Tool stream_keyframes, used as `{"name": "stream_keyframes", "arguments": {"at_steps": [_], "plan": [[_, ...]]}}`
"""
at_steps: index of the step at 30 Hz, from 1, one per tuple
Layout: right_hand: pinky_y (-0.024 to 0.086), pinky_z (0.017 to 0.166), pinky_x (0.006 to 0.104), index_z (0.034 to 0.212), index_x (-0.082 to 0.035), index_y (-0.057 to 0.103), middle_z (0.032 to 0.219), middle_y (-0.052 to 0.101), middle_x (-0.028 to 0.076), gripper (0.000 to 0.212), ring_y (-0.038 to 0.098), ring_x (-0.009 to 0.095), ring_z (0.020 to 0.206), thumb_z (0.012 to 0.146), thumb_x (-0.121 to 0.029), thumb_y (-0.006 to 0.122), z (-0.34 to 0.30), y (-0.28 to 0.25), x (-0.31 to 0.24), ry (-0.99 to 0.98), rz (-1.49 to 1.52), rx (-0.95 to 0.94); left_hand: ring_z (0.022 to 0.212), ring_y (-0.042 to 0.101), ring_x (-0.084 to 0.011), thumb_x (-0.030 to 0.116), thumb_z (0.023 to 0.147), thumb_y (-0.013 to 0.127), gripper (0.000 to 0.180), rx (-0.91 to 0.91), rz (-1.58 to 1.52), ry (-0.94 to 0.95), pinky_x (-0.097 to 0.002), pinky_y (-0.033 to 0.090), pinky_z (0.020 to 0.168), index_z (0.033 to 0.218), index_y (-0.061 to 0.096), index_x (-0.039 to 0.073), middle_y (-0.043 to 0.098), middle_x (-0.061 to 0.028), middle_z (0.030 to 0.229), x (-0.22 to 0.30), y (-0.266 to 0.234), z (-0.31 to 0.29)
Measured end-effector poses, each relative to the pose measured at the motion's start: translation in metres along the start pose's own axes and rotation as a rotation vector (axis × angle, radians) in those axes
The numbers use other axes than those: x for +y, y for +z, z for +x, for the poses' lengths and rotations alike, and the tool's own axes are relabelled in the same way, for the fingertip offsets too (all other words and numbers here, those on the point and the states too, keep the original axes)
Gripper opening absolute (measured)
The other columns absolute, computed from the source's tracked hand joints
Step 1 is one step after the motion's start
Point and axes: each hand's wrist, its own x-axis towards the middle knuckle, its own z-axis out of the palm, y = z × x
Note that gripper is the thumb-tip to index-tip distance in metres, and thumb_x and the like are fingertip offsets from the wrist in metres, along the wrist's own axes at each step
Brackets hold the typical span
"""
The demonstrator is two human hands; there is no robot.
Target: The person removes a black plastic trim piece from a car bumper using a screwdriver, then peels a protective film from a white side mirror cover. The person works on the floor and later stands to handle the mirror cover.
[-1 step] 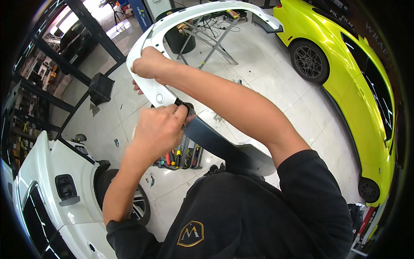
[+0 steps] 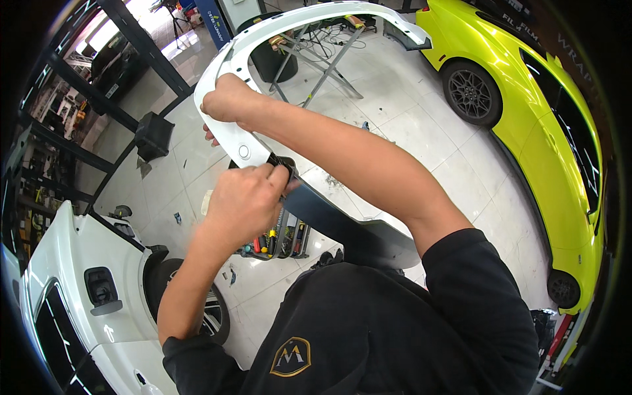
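A long curved white car bumper (image 2: 232, 139) arcs away from me, with a round sensor-like disc near its close end. A dark, smooth panel (image 2: 322, 214) runs from that end back toward my body. My right hand (image 2: 227, 99) reaches across and is closed around the bumper's left bend, its fingertips showing at the outer edge. Below it, my left hand (image 2: 247, 201) is closed, fingers curled at the black edge where the white part meets the dark panel. Whatever lies within those left fingers is hidden.
Under the bumper are a folding stand (image 2: 322, 62) and a black bin (image 2: 275, 64). A tool basket (image 2: 280, 240) sits below my left hand. A yellow-green car (image 2: 520, 112) stands at right, a white car (image 2: 79, 257) at left. Scraps dot the tiled floor.
My left hand has shifted very slightly toward me. My right hand and the bumper look still.
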Motion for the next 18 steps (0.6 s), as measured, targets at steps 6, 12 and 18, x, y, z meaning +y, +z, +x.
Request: {"name": "stream_keyframes", "arguments": {"at_steps": [6,12,18], "plan": [[0.055,0.044,0.0538,0.114,0.017,0.048,0.077,0.06,0.031,0.03,0.066,0.041,0.057,0.086,0.005,0.047,-0.003,0.004,0.002,0.044,-0.024,-0.031,0.056,0.058,-0.029,0.017,0.08,0.073,0.027,-0.012,-0.175,0.118,-0.0396,0.044,0.05,0.07,0.051,0.005,0.052,-0.0089,0.063,0.022,0.008,-0.01],[0.056,0.045,0.055,0.116,0.018,0.046,0.079,0.06,0.033,0.032,0.067,0.042,0.059,0.087,0.005,0.047,0.009,-0.002,0.005,0.053,-0.031,-0.029,0.054,0.057,-0.0279,0.017,0.078,0.074,0.027,-0.027,-0.316,0.209,-0.0388,0.044,0.049,0.069,0.051,0.006,0.052,-0.0081,0.061,0.039,0.019,-0.01],[0.059,0.05,0.054,0.111,0.017,0.048,0.081,0.062,0.032,0.026,0.068,0.041,0.062,0.088,0.005,0.049,0.015,-0.013,0.003,0.076,-0.022,-0.028,0.051,0.058,-0.0266,0.019,0.081,0.073,0.026,-0.043,-0.362,0.244,-0.0372,0.044,0.047,0.069,0.053,0.006,0.052,-0.0067,0.058,0.07,0.03,0.003]]}}
